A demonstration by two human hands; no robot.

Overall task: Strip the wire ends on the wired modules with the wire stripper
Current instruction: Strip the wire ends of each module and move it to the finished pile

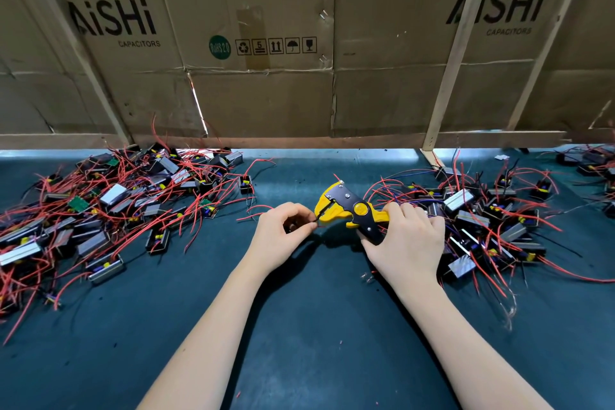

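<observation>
— Where's the wire stripper (352, 210)?
— Right hand (404, 240) grips its handles, mid-mat (299, 326). Left hand (283, 231) pinches a wire end (314, 219) at its jaws.
— The module?
— Hidden inside that fist. Module piles (109, 203) flank both sides.

Bright, even overhead light; soft shadows pool beneath both forearms on the green mat (299, 326); wide-angle bending at far edges; corners slightly blurred.

Dark green mat (299, 326); module piles left (109, 203), right (492, 223).
</observation>
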